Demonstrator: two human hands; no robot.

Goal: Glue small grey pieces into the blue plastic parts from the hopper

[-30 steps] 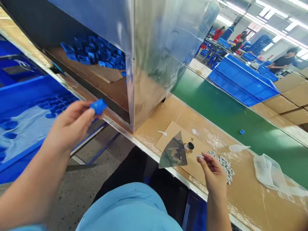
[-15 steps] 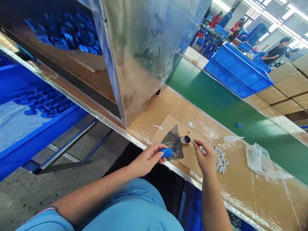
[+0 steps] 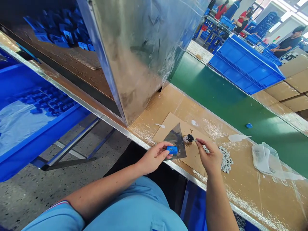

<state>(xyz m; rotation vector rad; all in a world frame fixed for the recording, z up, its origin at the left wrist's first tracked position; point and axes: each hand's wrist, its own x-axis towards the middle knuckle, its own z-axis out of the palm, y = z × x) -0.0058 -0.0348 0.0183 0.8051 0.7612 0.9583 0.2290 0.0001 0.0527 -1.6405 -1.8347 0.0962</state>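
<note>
My left hand (image 3: pixel 155 156) pinches a small blue plastic block (image 3: pixel 172 150) above a dark, shiny sheet (image 3: pixel 177 141). In my right hand (image 3: pixel 210 156) is a thin metal tool (image 3: pixel 195 140), its tip at the mouth of a small jar (image 3: pixel 190 138) with black contents. What the tip is like, I cannot make out. Jar and sheet both rest on a flat piece of cardboard (image 3: pixel 166 128). Beside my right hand lies a pile of small grey parts (image 3: pixel 226 160), partly covered by the hand.
A metal enclosure (image 3: pixel 139 64) rises at the left, with blue parts (image 3: pixel 69 29) inside. Behind the bench runs a green conveyor belt (image 3: pixel 216 86) carrying a small blue piece (image 3: pixel 249 125). A clear plastic tray (image 3: pixel 267 158) sits to the right. A blue bin (image 3: pixel 245 64) stands beyond; people work farther back.
The view has shifted slightly, moving the bench scene to the right in the picture. Both hands keep their holds, and the tool stays at the jar.
</note>
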